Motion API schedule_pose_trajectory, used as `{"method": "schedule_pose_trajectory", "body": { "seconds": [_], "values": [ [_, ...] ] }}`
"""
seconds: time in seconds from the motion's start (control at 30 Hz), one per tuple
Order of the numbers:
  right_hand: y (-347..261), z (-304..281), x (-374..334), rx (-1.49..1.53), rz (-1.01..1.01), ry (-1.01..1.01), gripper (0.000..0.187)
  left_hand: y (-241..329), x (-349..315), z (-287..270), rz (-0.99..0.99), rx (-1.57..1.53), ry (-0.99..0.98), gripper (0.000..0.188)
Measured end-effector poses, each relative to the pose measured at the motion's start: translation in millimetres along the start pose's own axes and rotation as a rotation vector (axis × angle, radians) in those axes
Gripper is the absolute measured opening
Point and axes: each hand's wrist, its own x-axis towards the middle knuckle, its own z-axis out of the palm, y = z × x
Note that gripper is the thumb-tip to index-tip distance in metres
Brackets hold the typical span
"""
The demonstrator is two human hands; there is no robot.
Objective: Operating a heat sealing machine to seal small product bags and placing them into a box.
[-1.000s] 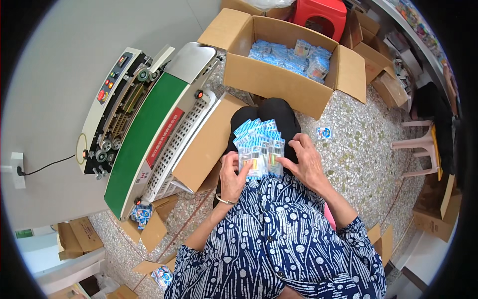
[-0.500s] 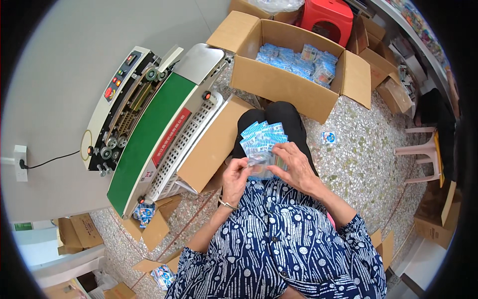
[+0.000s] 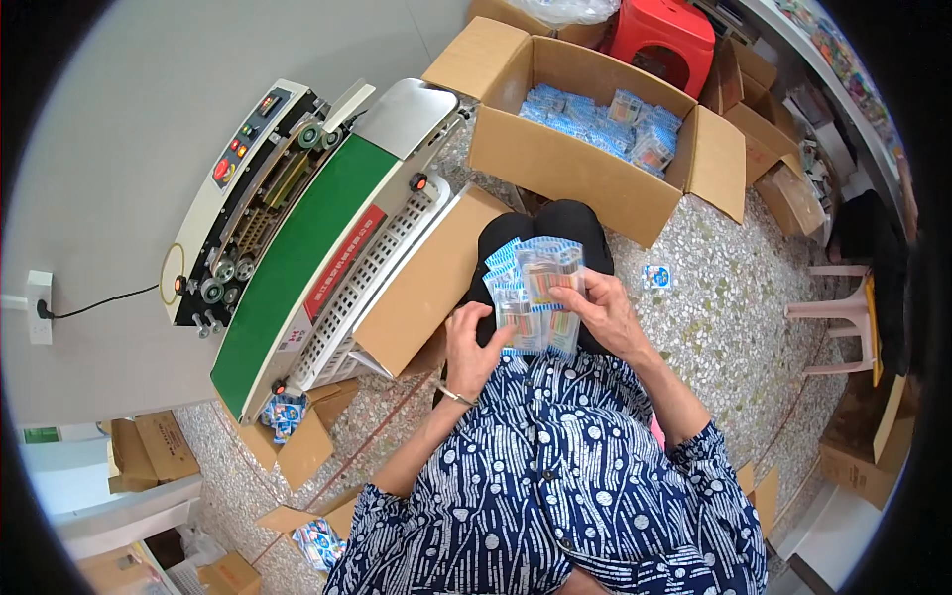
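Several small clear packets with blue-and-white striped edges lie fanned over my lap. Between the thumb and fingers of my right hand is a clear plastic packet, raised over the others. Small flat pieces, partly orange, show through its film. My left hand is at the left side of the pile, its fingers and thumb apart. The left thumb reaches the edge of a lower packet; I cannot make out a grip there.
A large open carton full of similar packets stands ahead. To the left is a sealing machine with a green belt, above a white plastic basket and a cardboard box. One packet lies on the speckled floor beside a pink stool.
My right hand has brought a packet up and forward over the pile, its clear side now showing. My left hand has drawn back slightly to the left and its fingers have parted.
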Motion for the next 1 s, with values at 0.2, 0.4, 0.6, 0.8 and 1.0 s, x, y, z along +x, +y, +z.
{"method": "schedule_pose_trajectory", "body": {
  "seconds": [0.2, 0.4, 0.6, 0.8, 1.0],
  "values": [
    [-9, -7, 7, 0.144, -0.077, 0.04, 0.024, 12, 2, 7, 0.026, 0.193, 0.018, 0.029],
    [-3, -25, 3, 0.261, -0.029, 0.055, 0.025, -7, -10, -1, -0.449, -0.727, -0.008, 0.018],
    [-16, -22, 4, 0.288, 0.015, 0.077, 0.021, -9, 19, 19, -0.295, -0.716, 0.045, 0.026],
    [-8, -18, 12, 0.422, -0.036, 0.048, 0.023, -12, 28, 21, -0.366, -0.601, -0.088, 0.031],
    [-10, -24, 35, 0.423, -0.016, 0.0, 0.023, 10, 27, -5, -0.553, -1.012, -0.118, 0.031]
  ]
}}
